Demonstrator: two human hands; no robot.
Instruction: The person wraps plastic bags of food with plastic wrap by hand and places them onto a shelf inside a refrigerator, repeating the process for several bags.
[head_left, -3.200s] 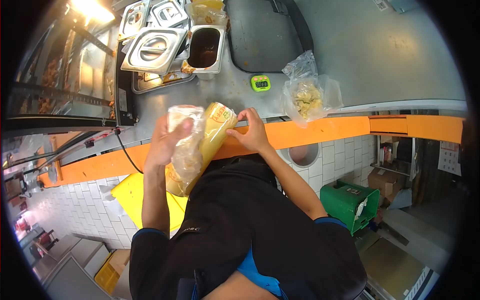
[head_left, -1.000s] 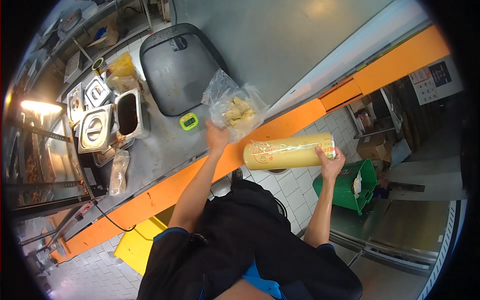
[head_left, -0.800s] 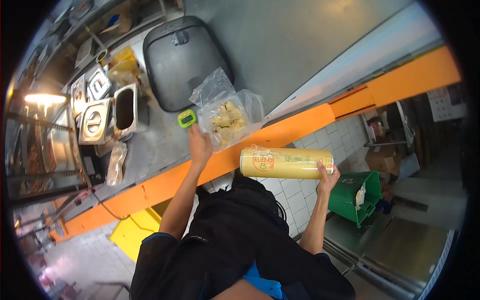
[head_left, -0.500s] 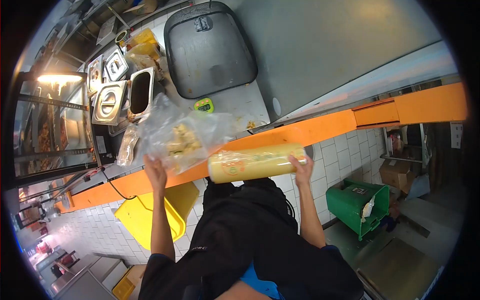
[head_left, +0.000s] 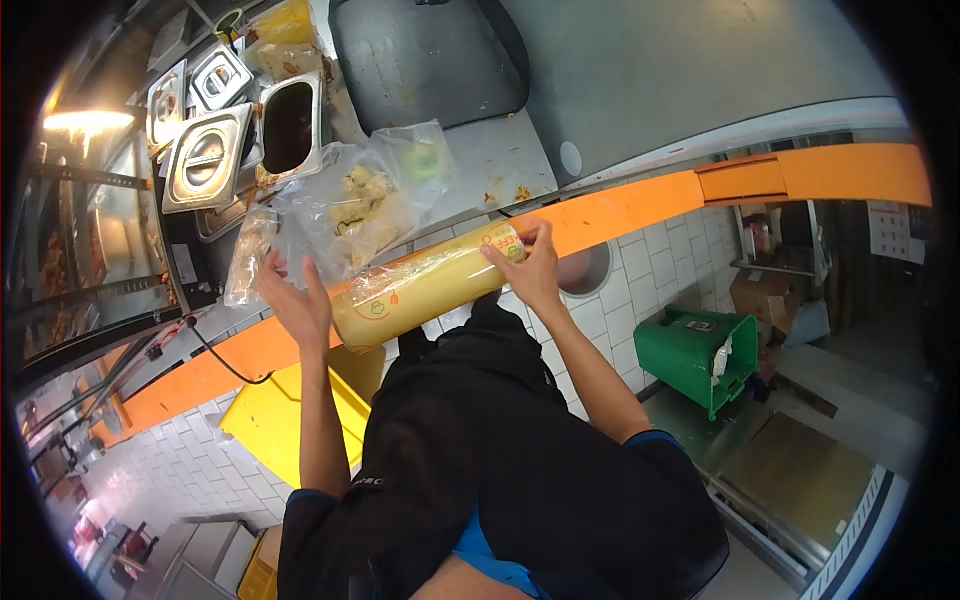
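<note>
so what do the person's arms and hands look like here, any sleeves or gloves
Both hands are bare, no gloves: the left hand and right hand. Forearms are uncovered. The top is black with short sleeves, each edged with a thin blue trim near the elbow.
</note>
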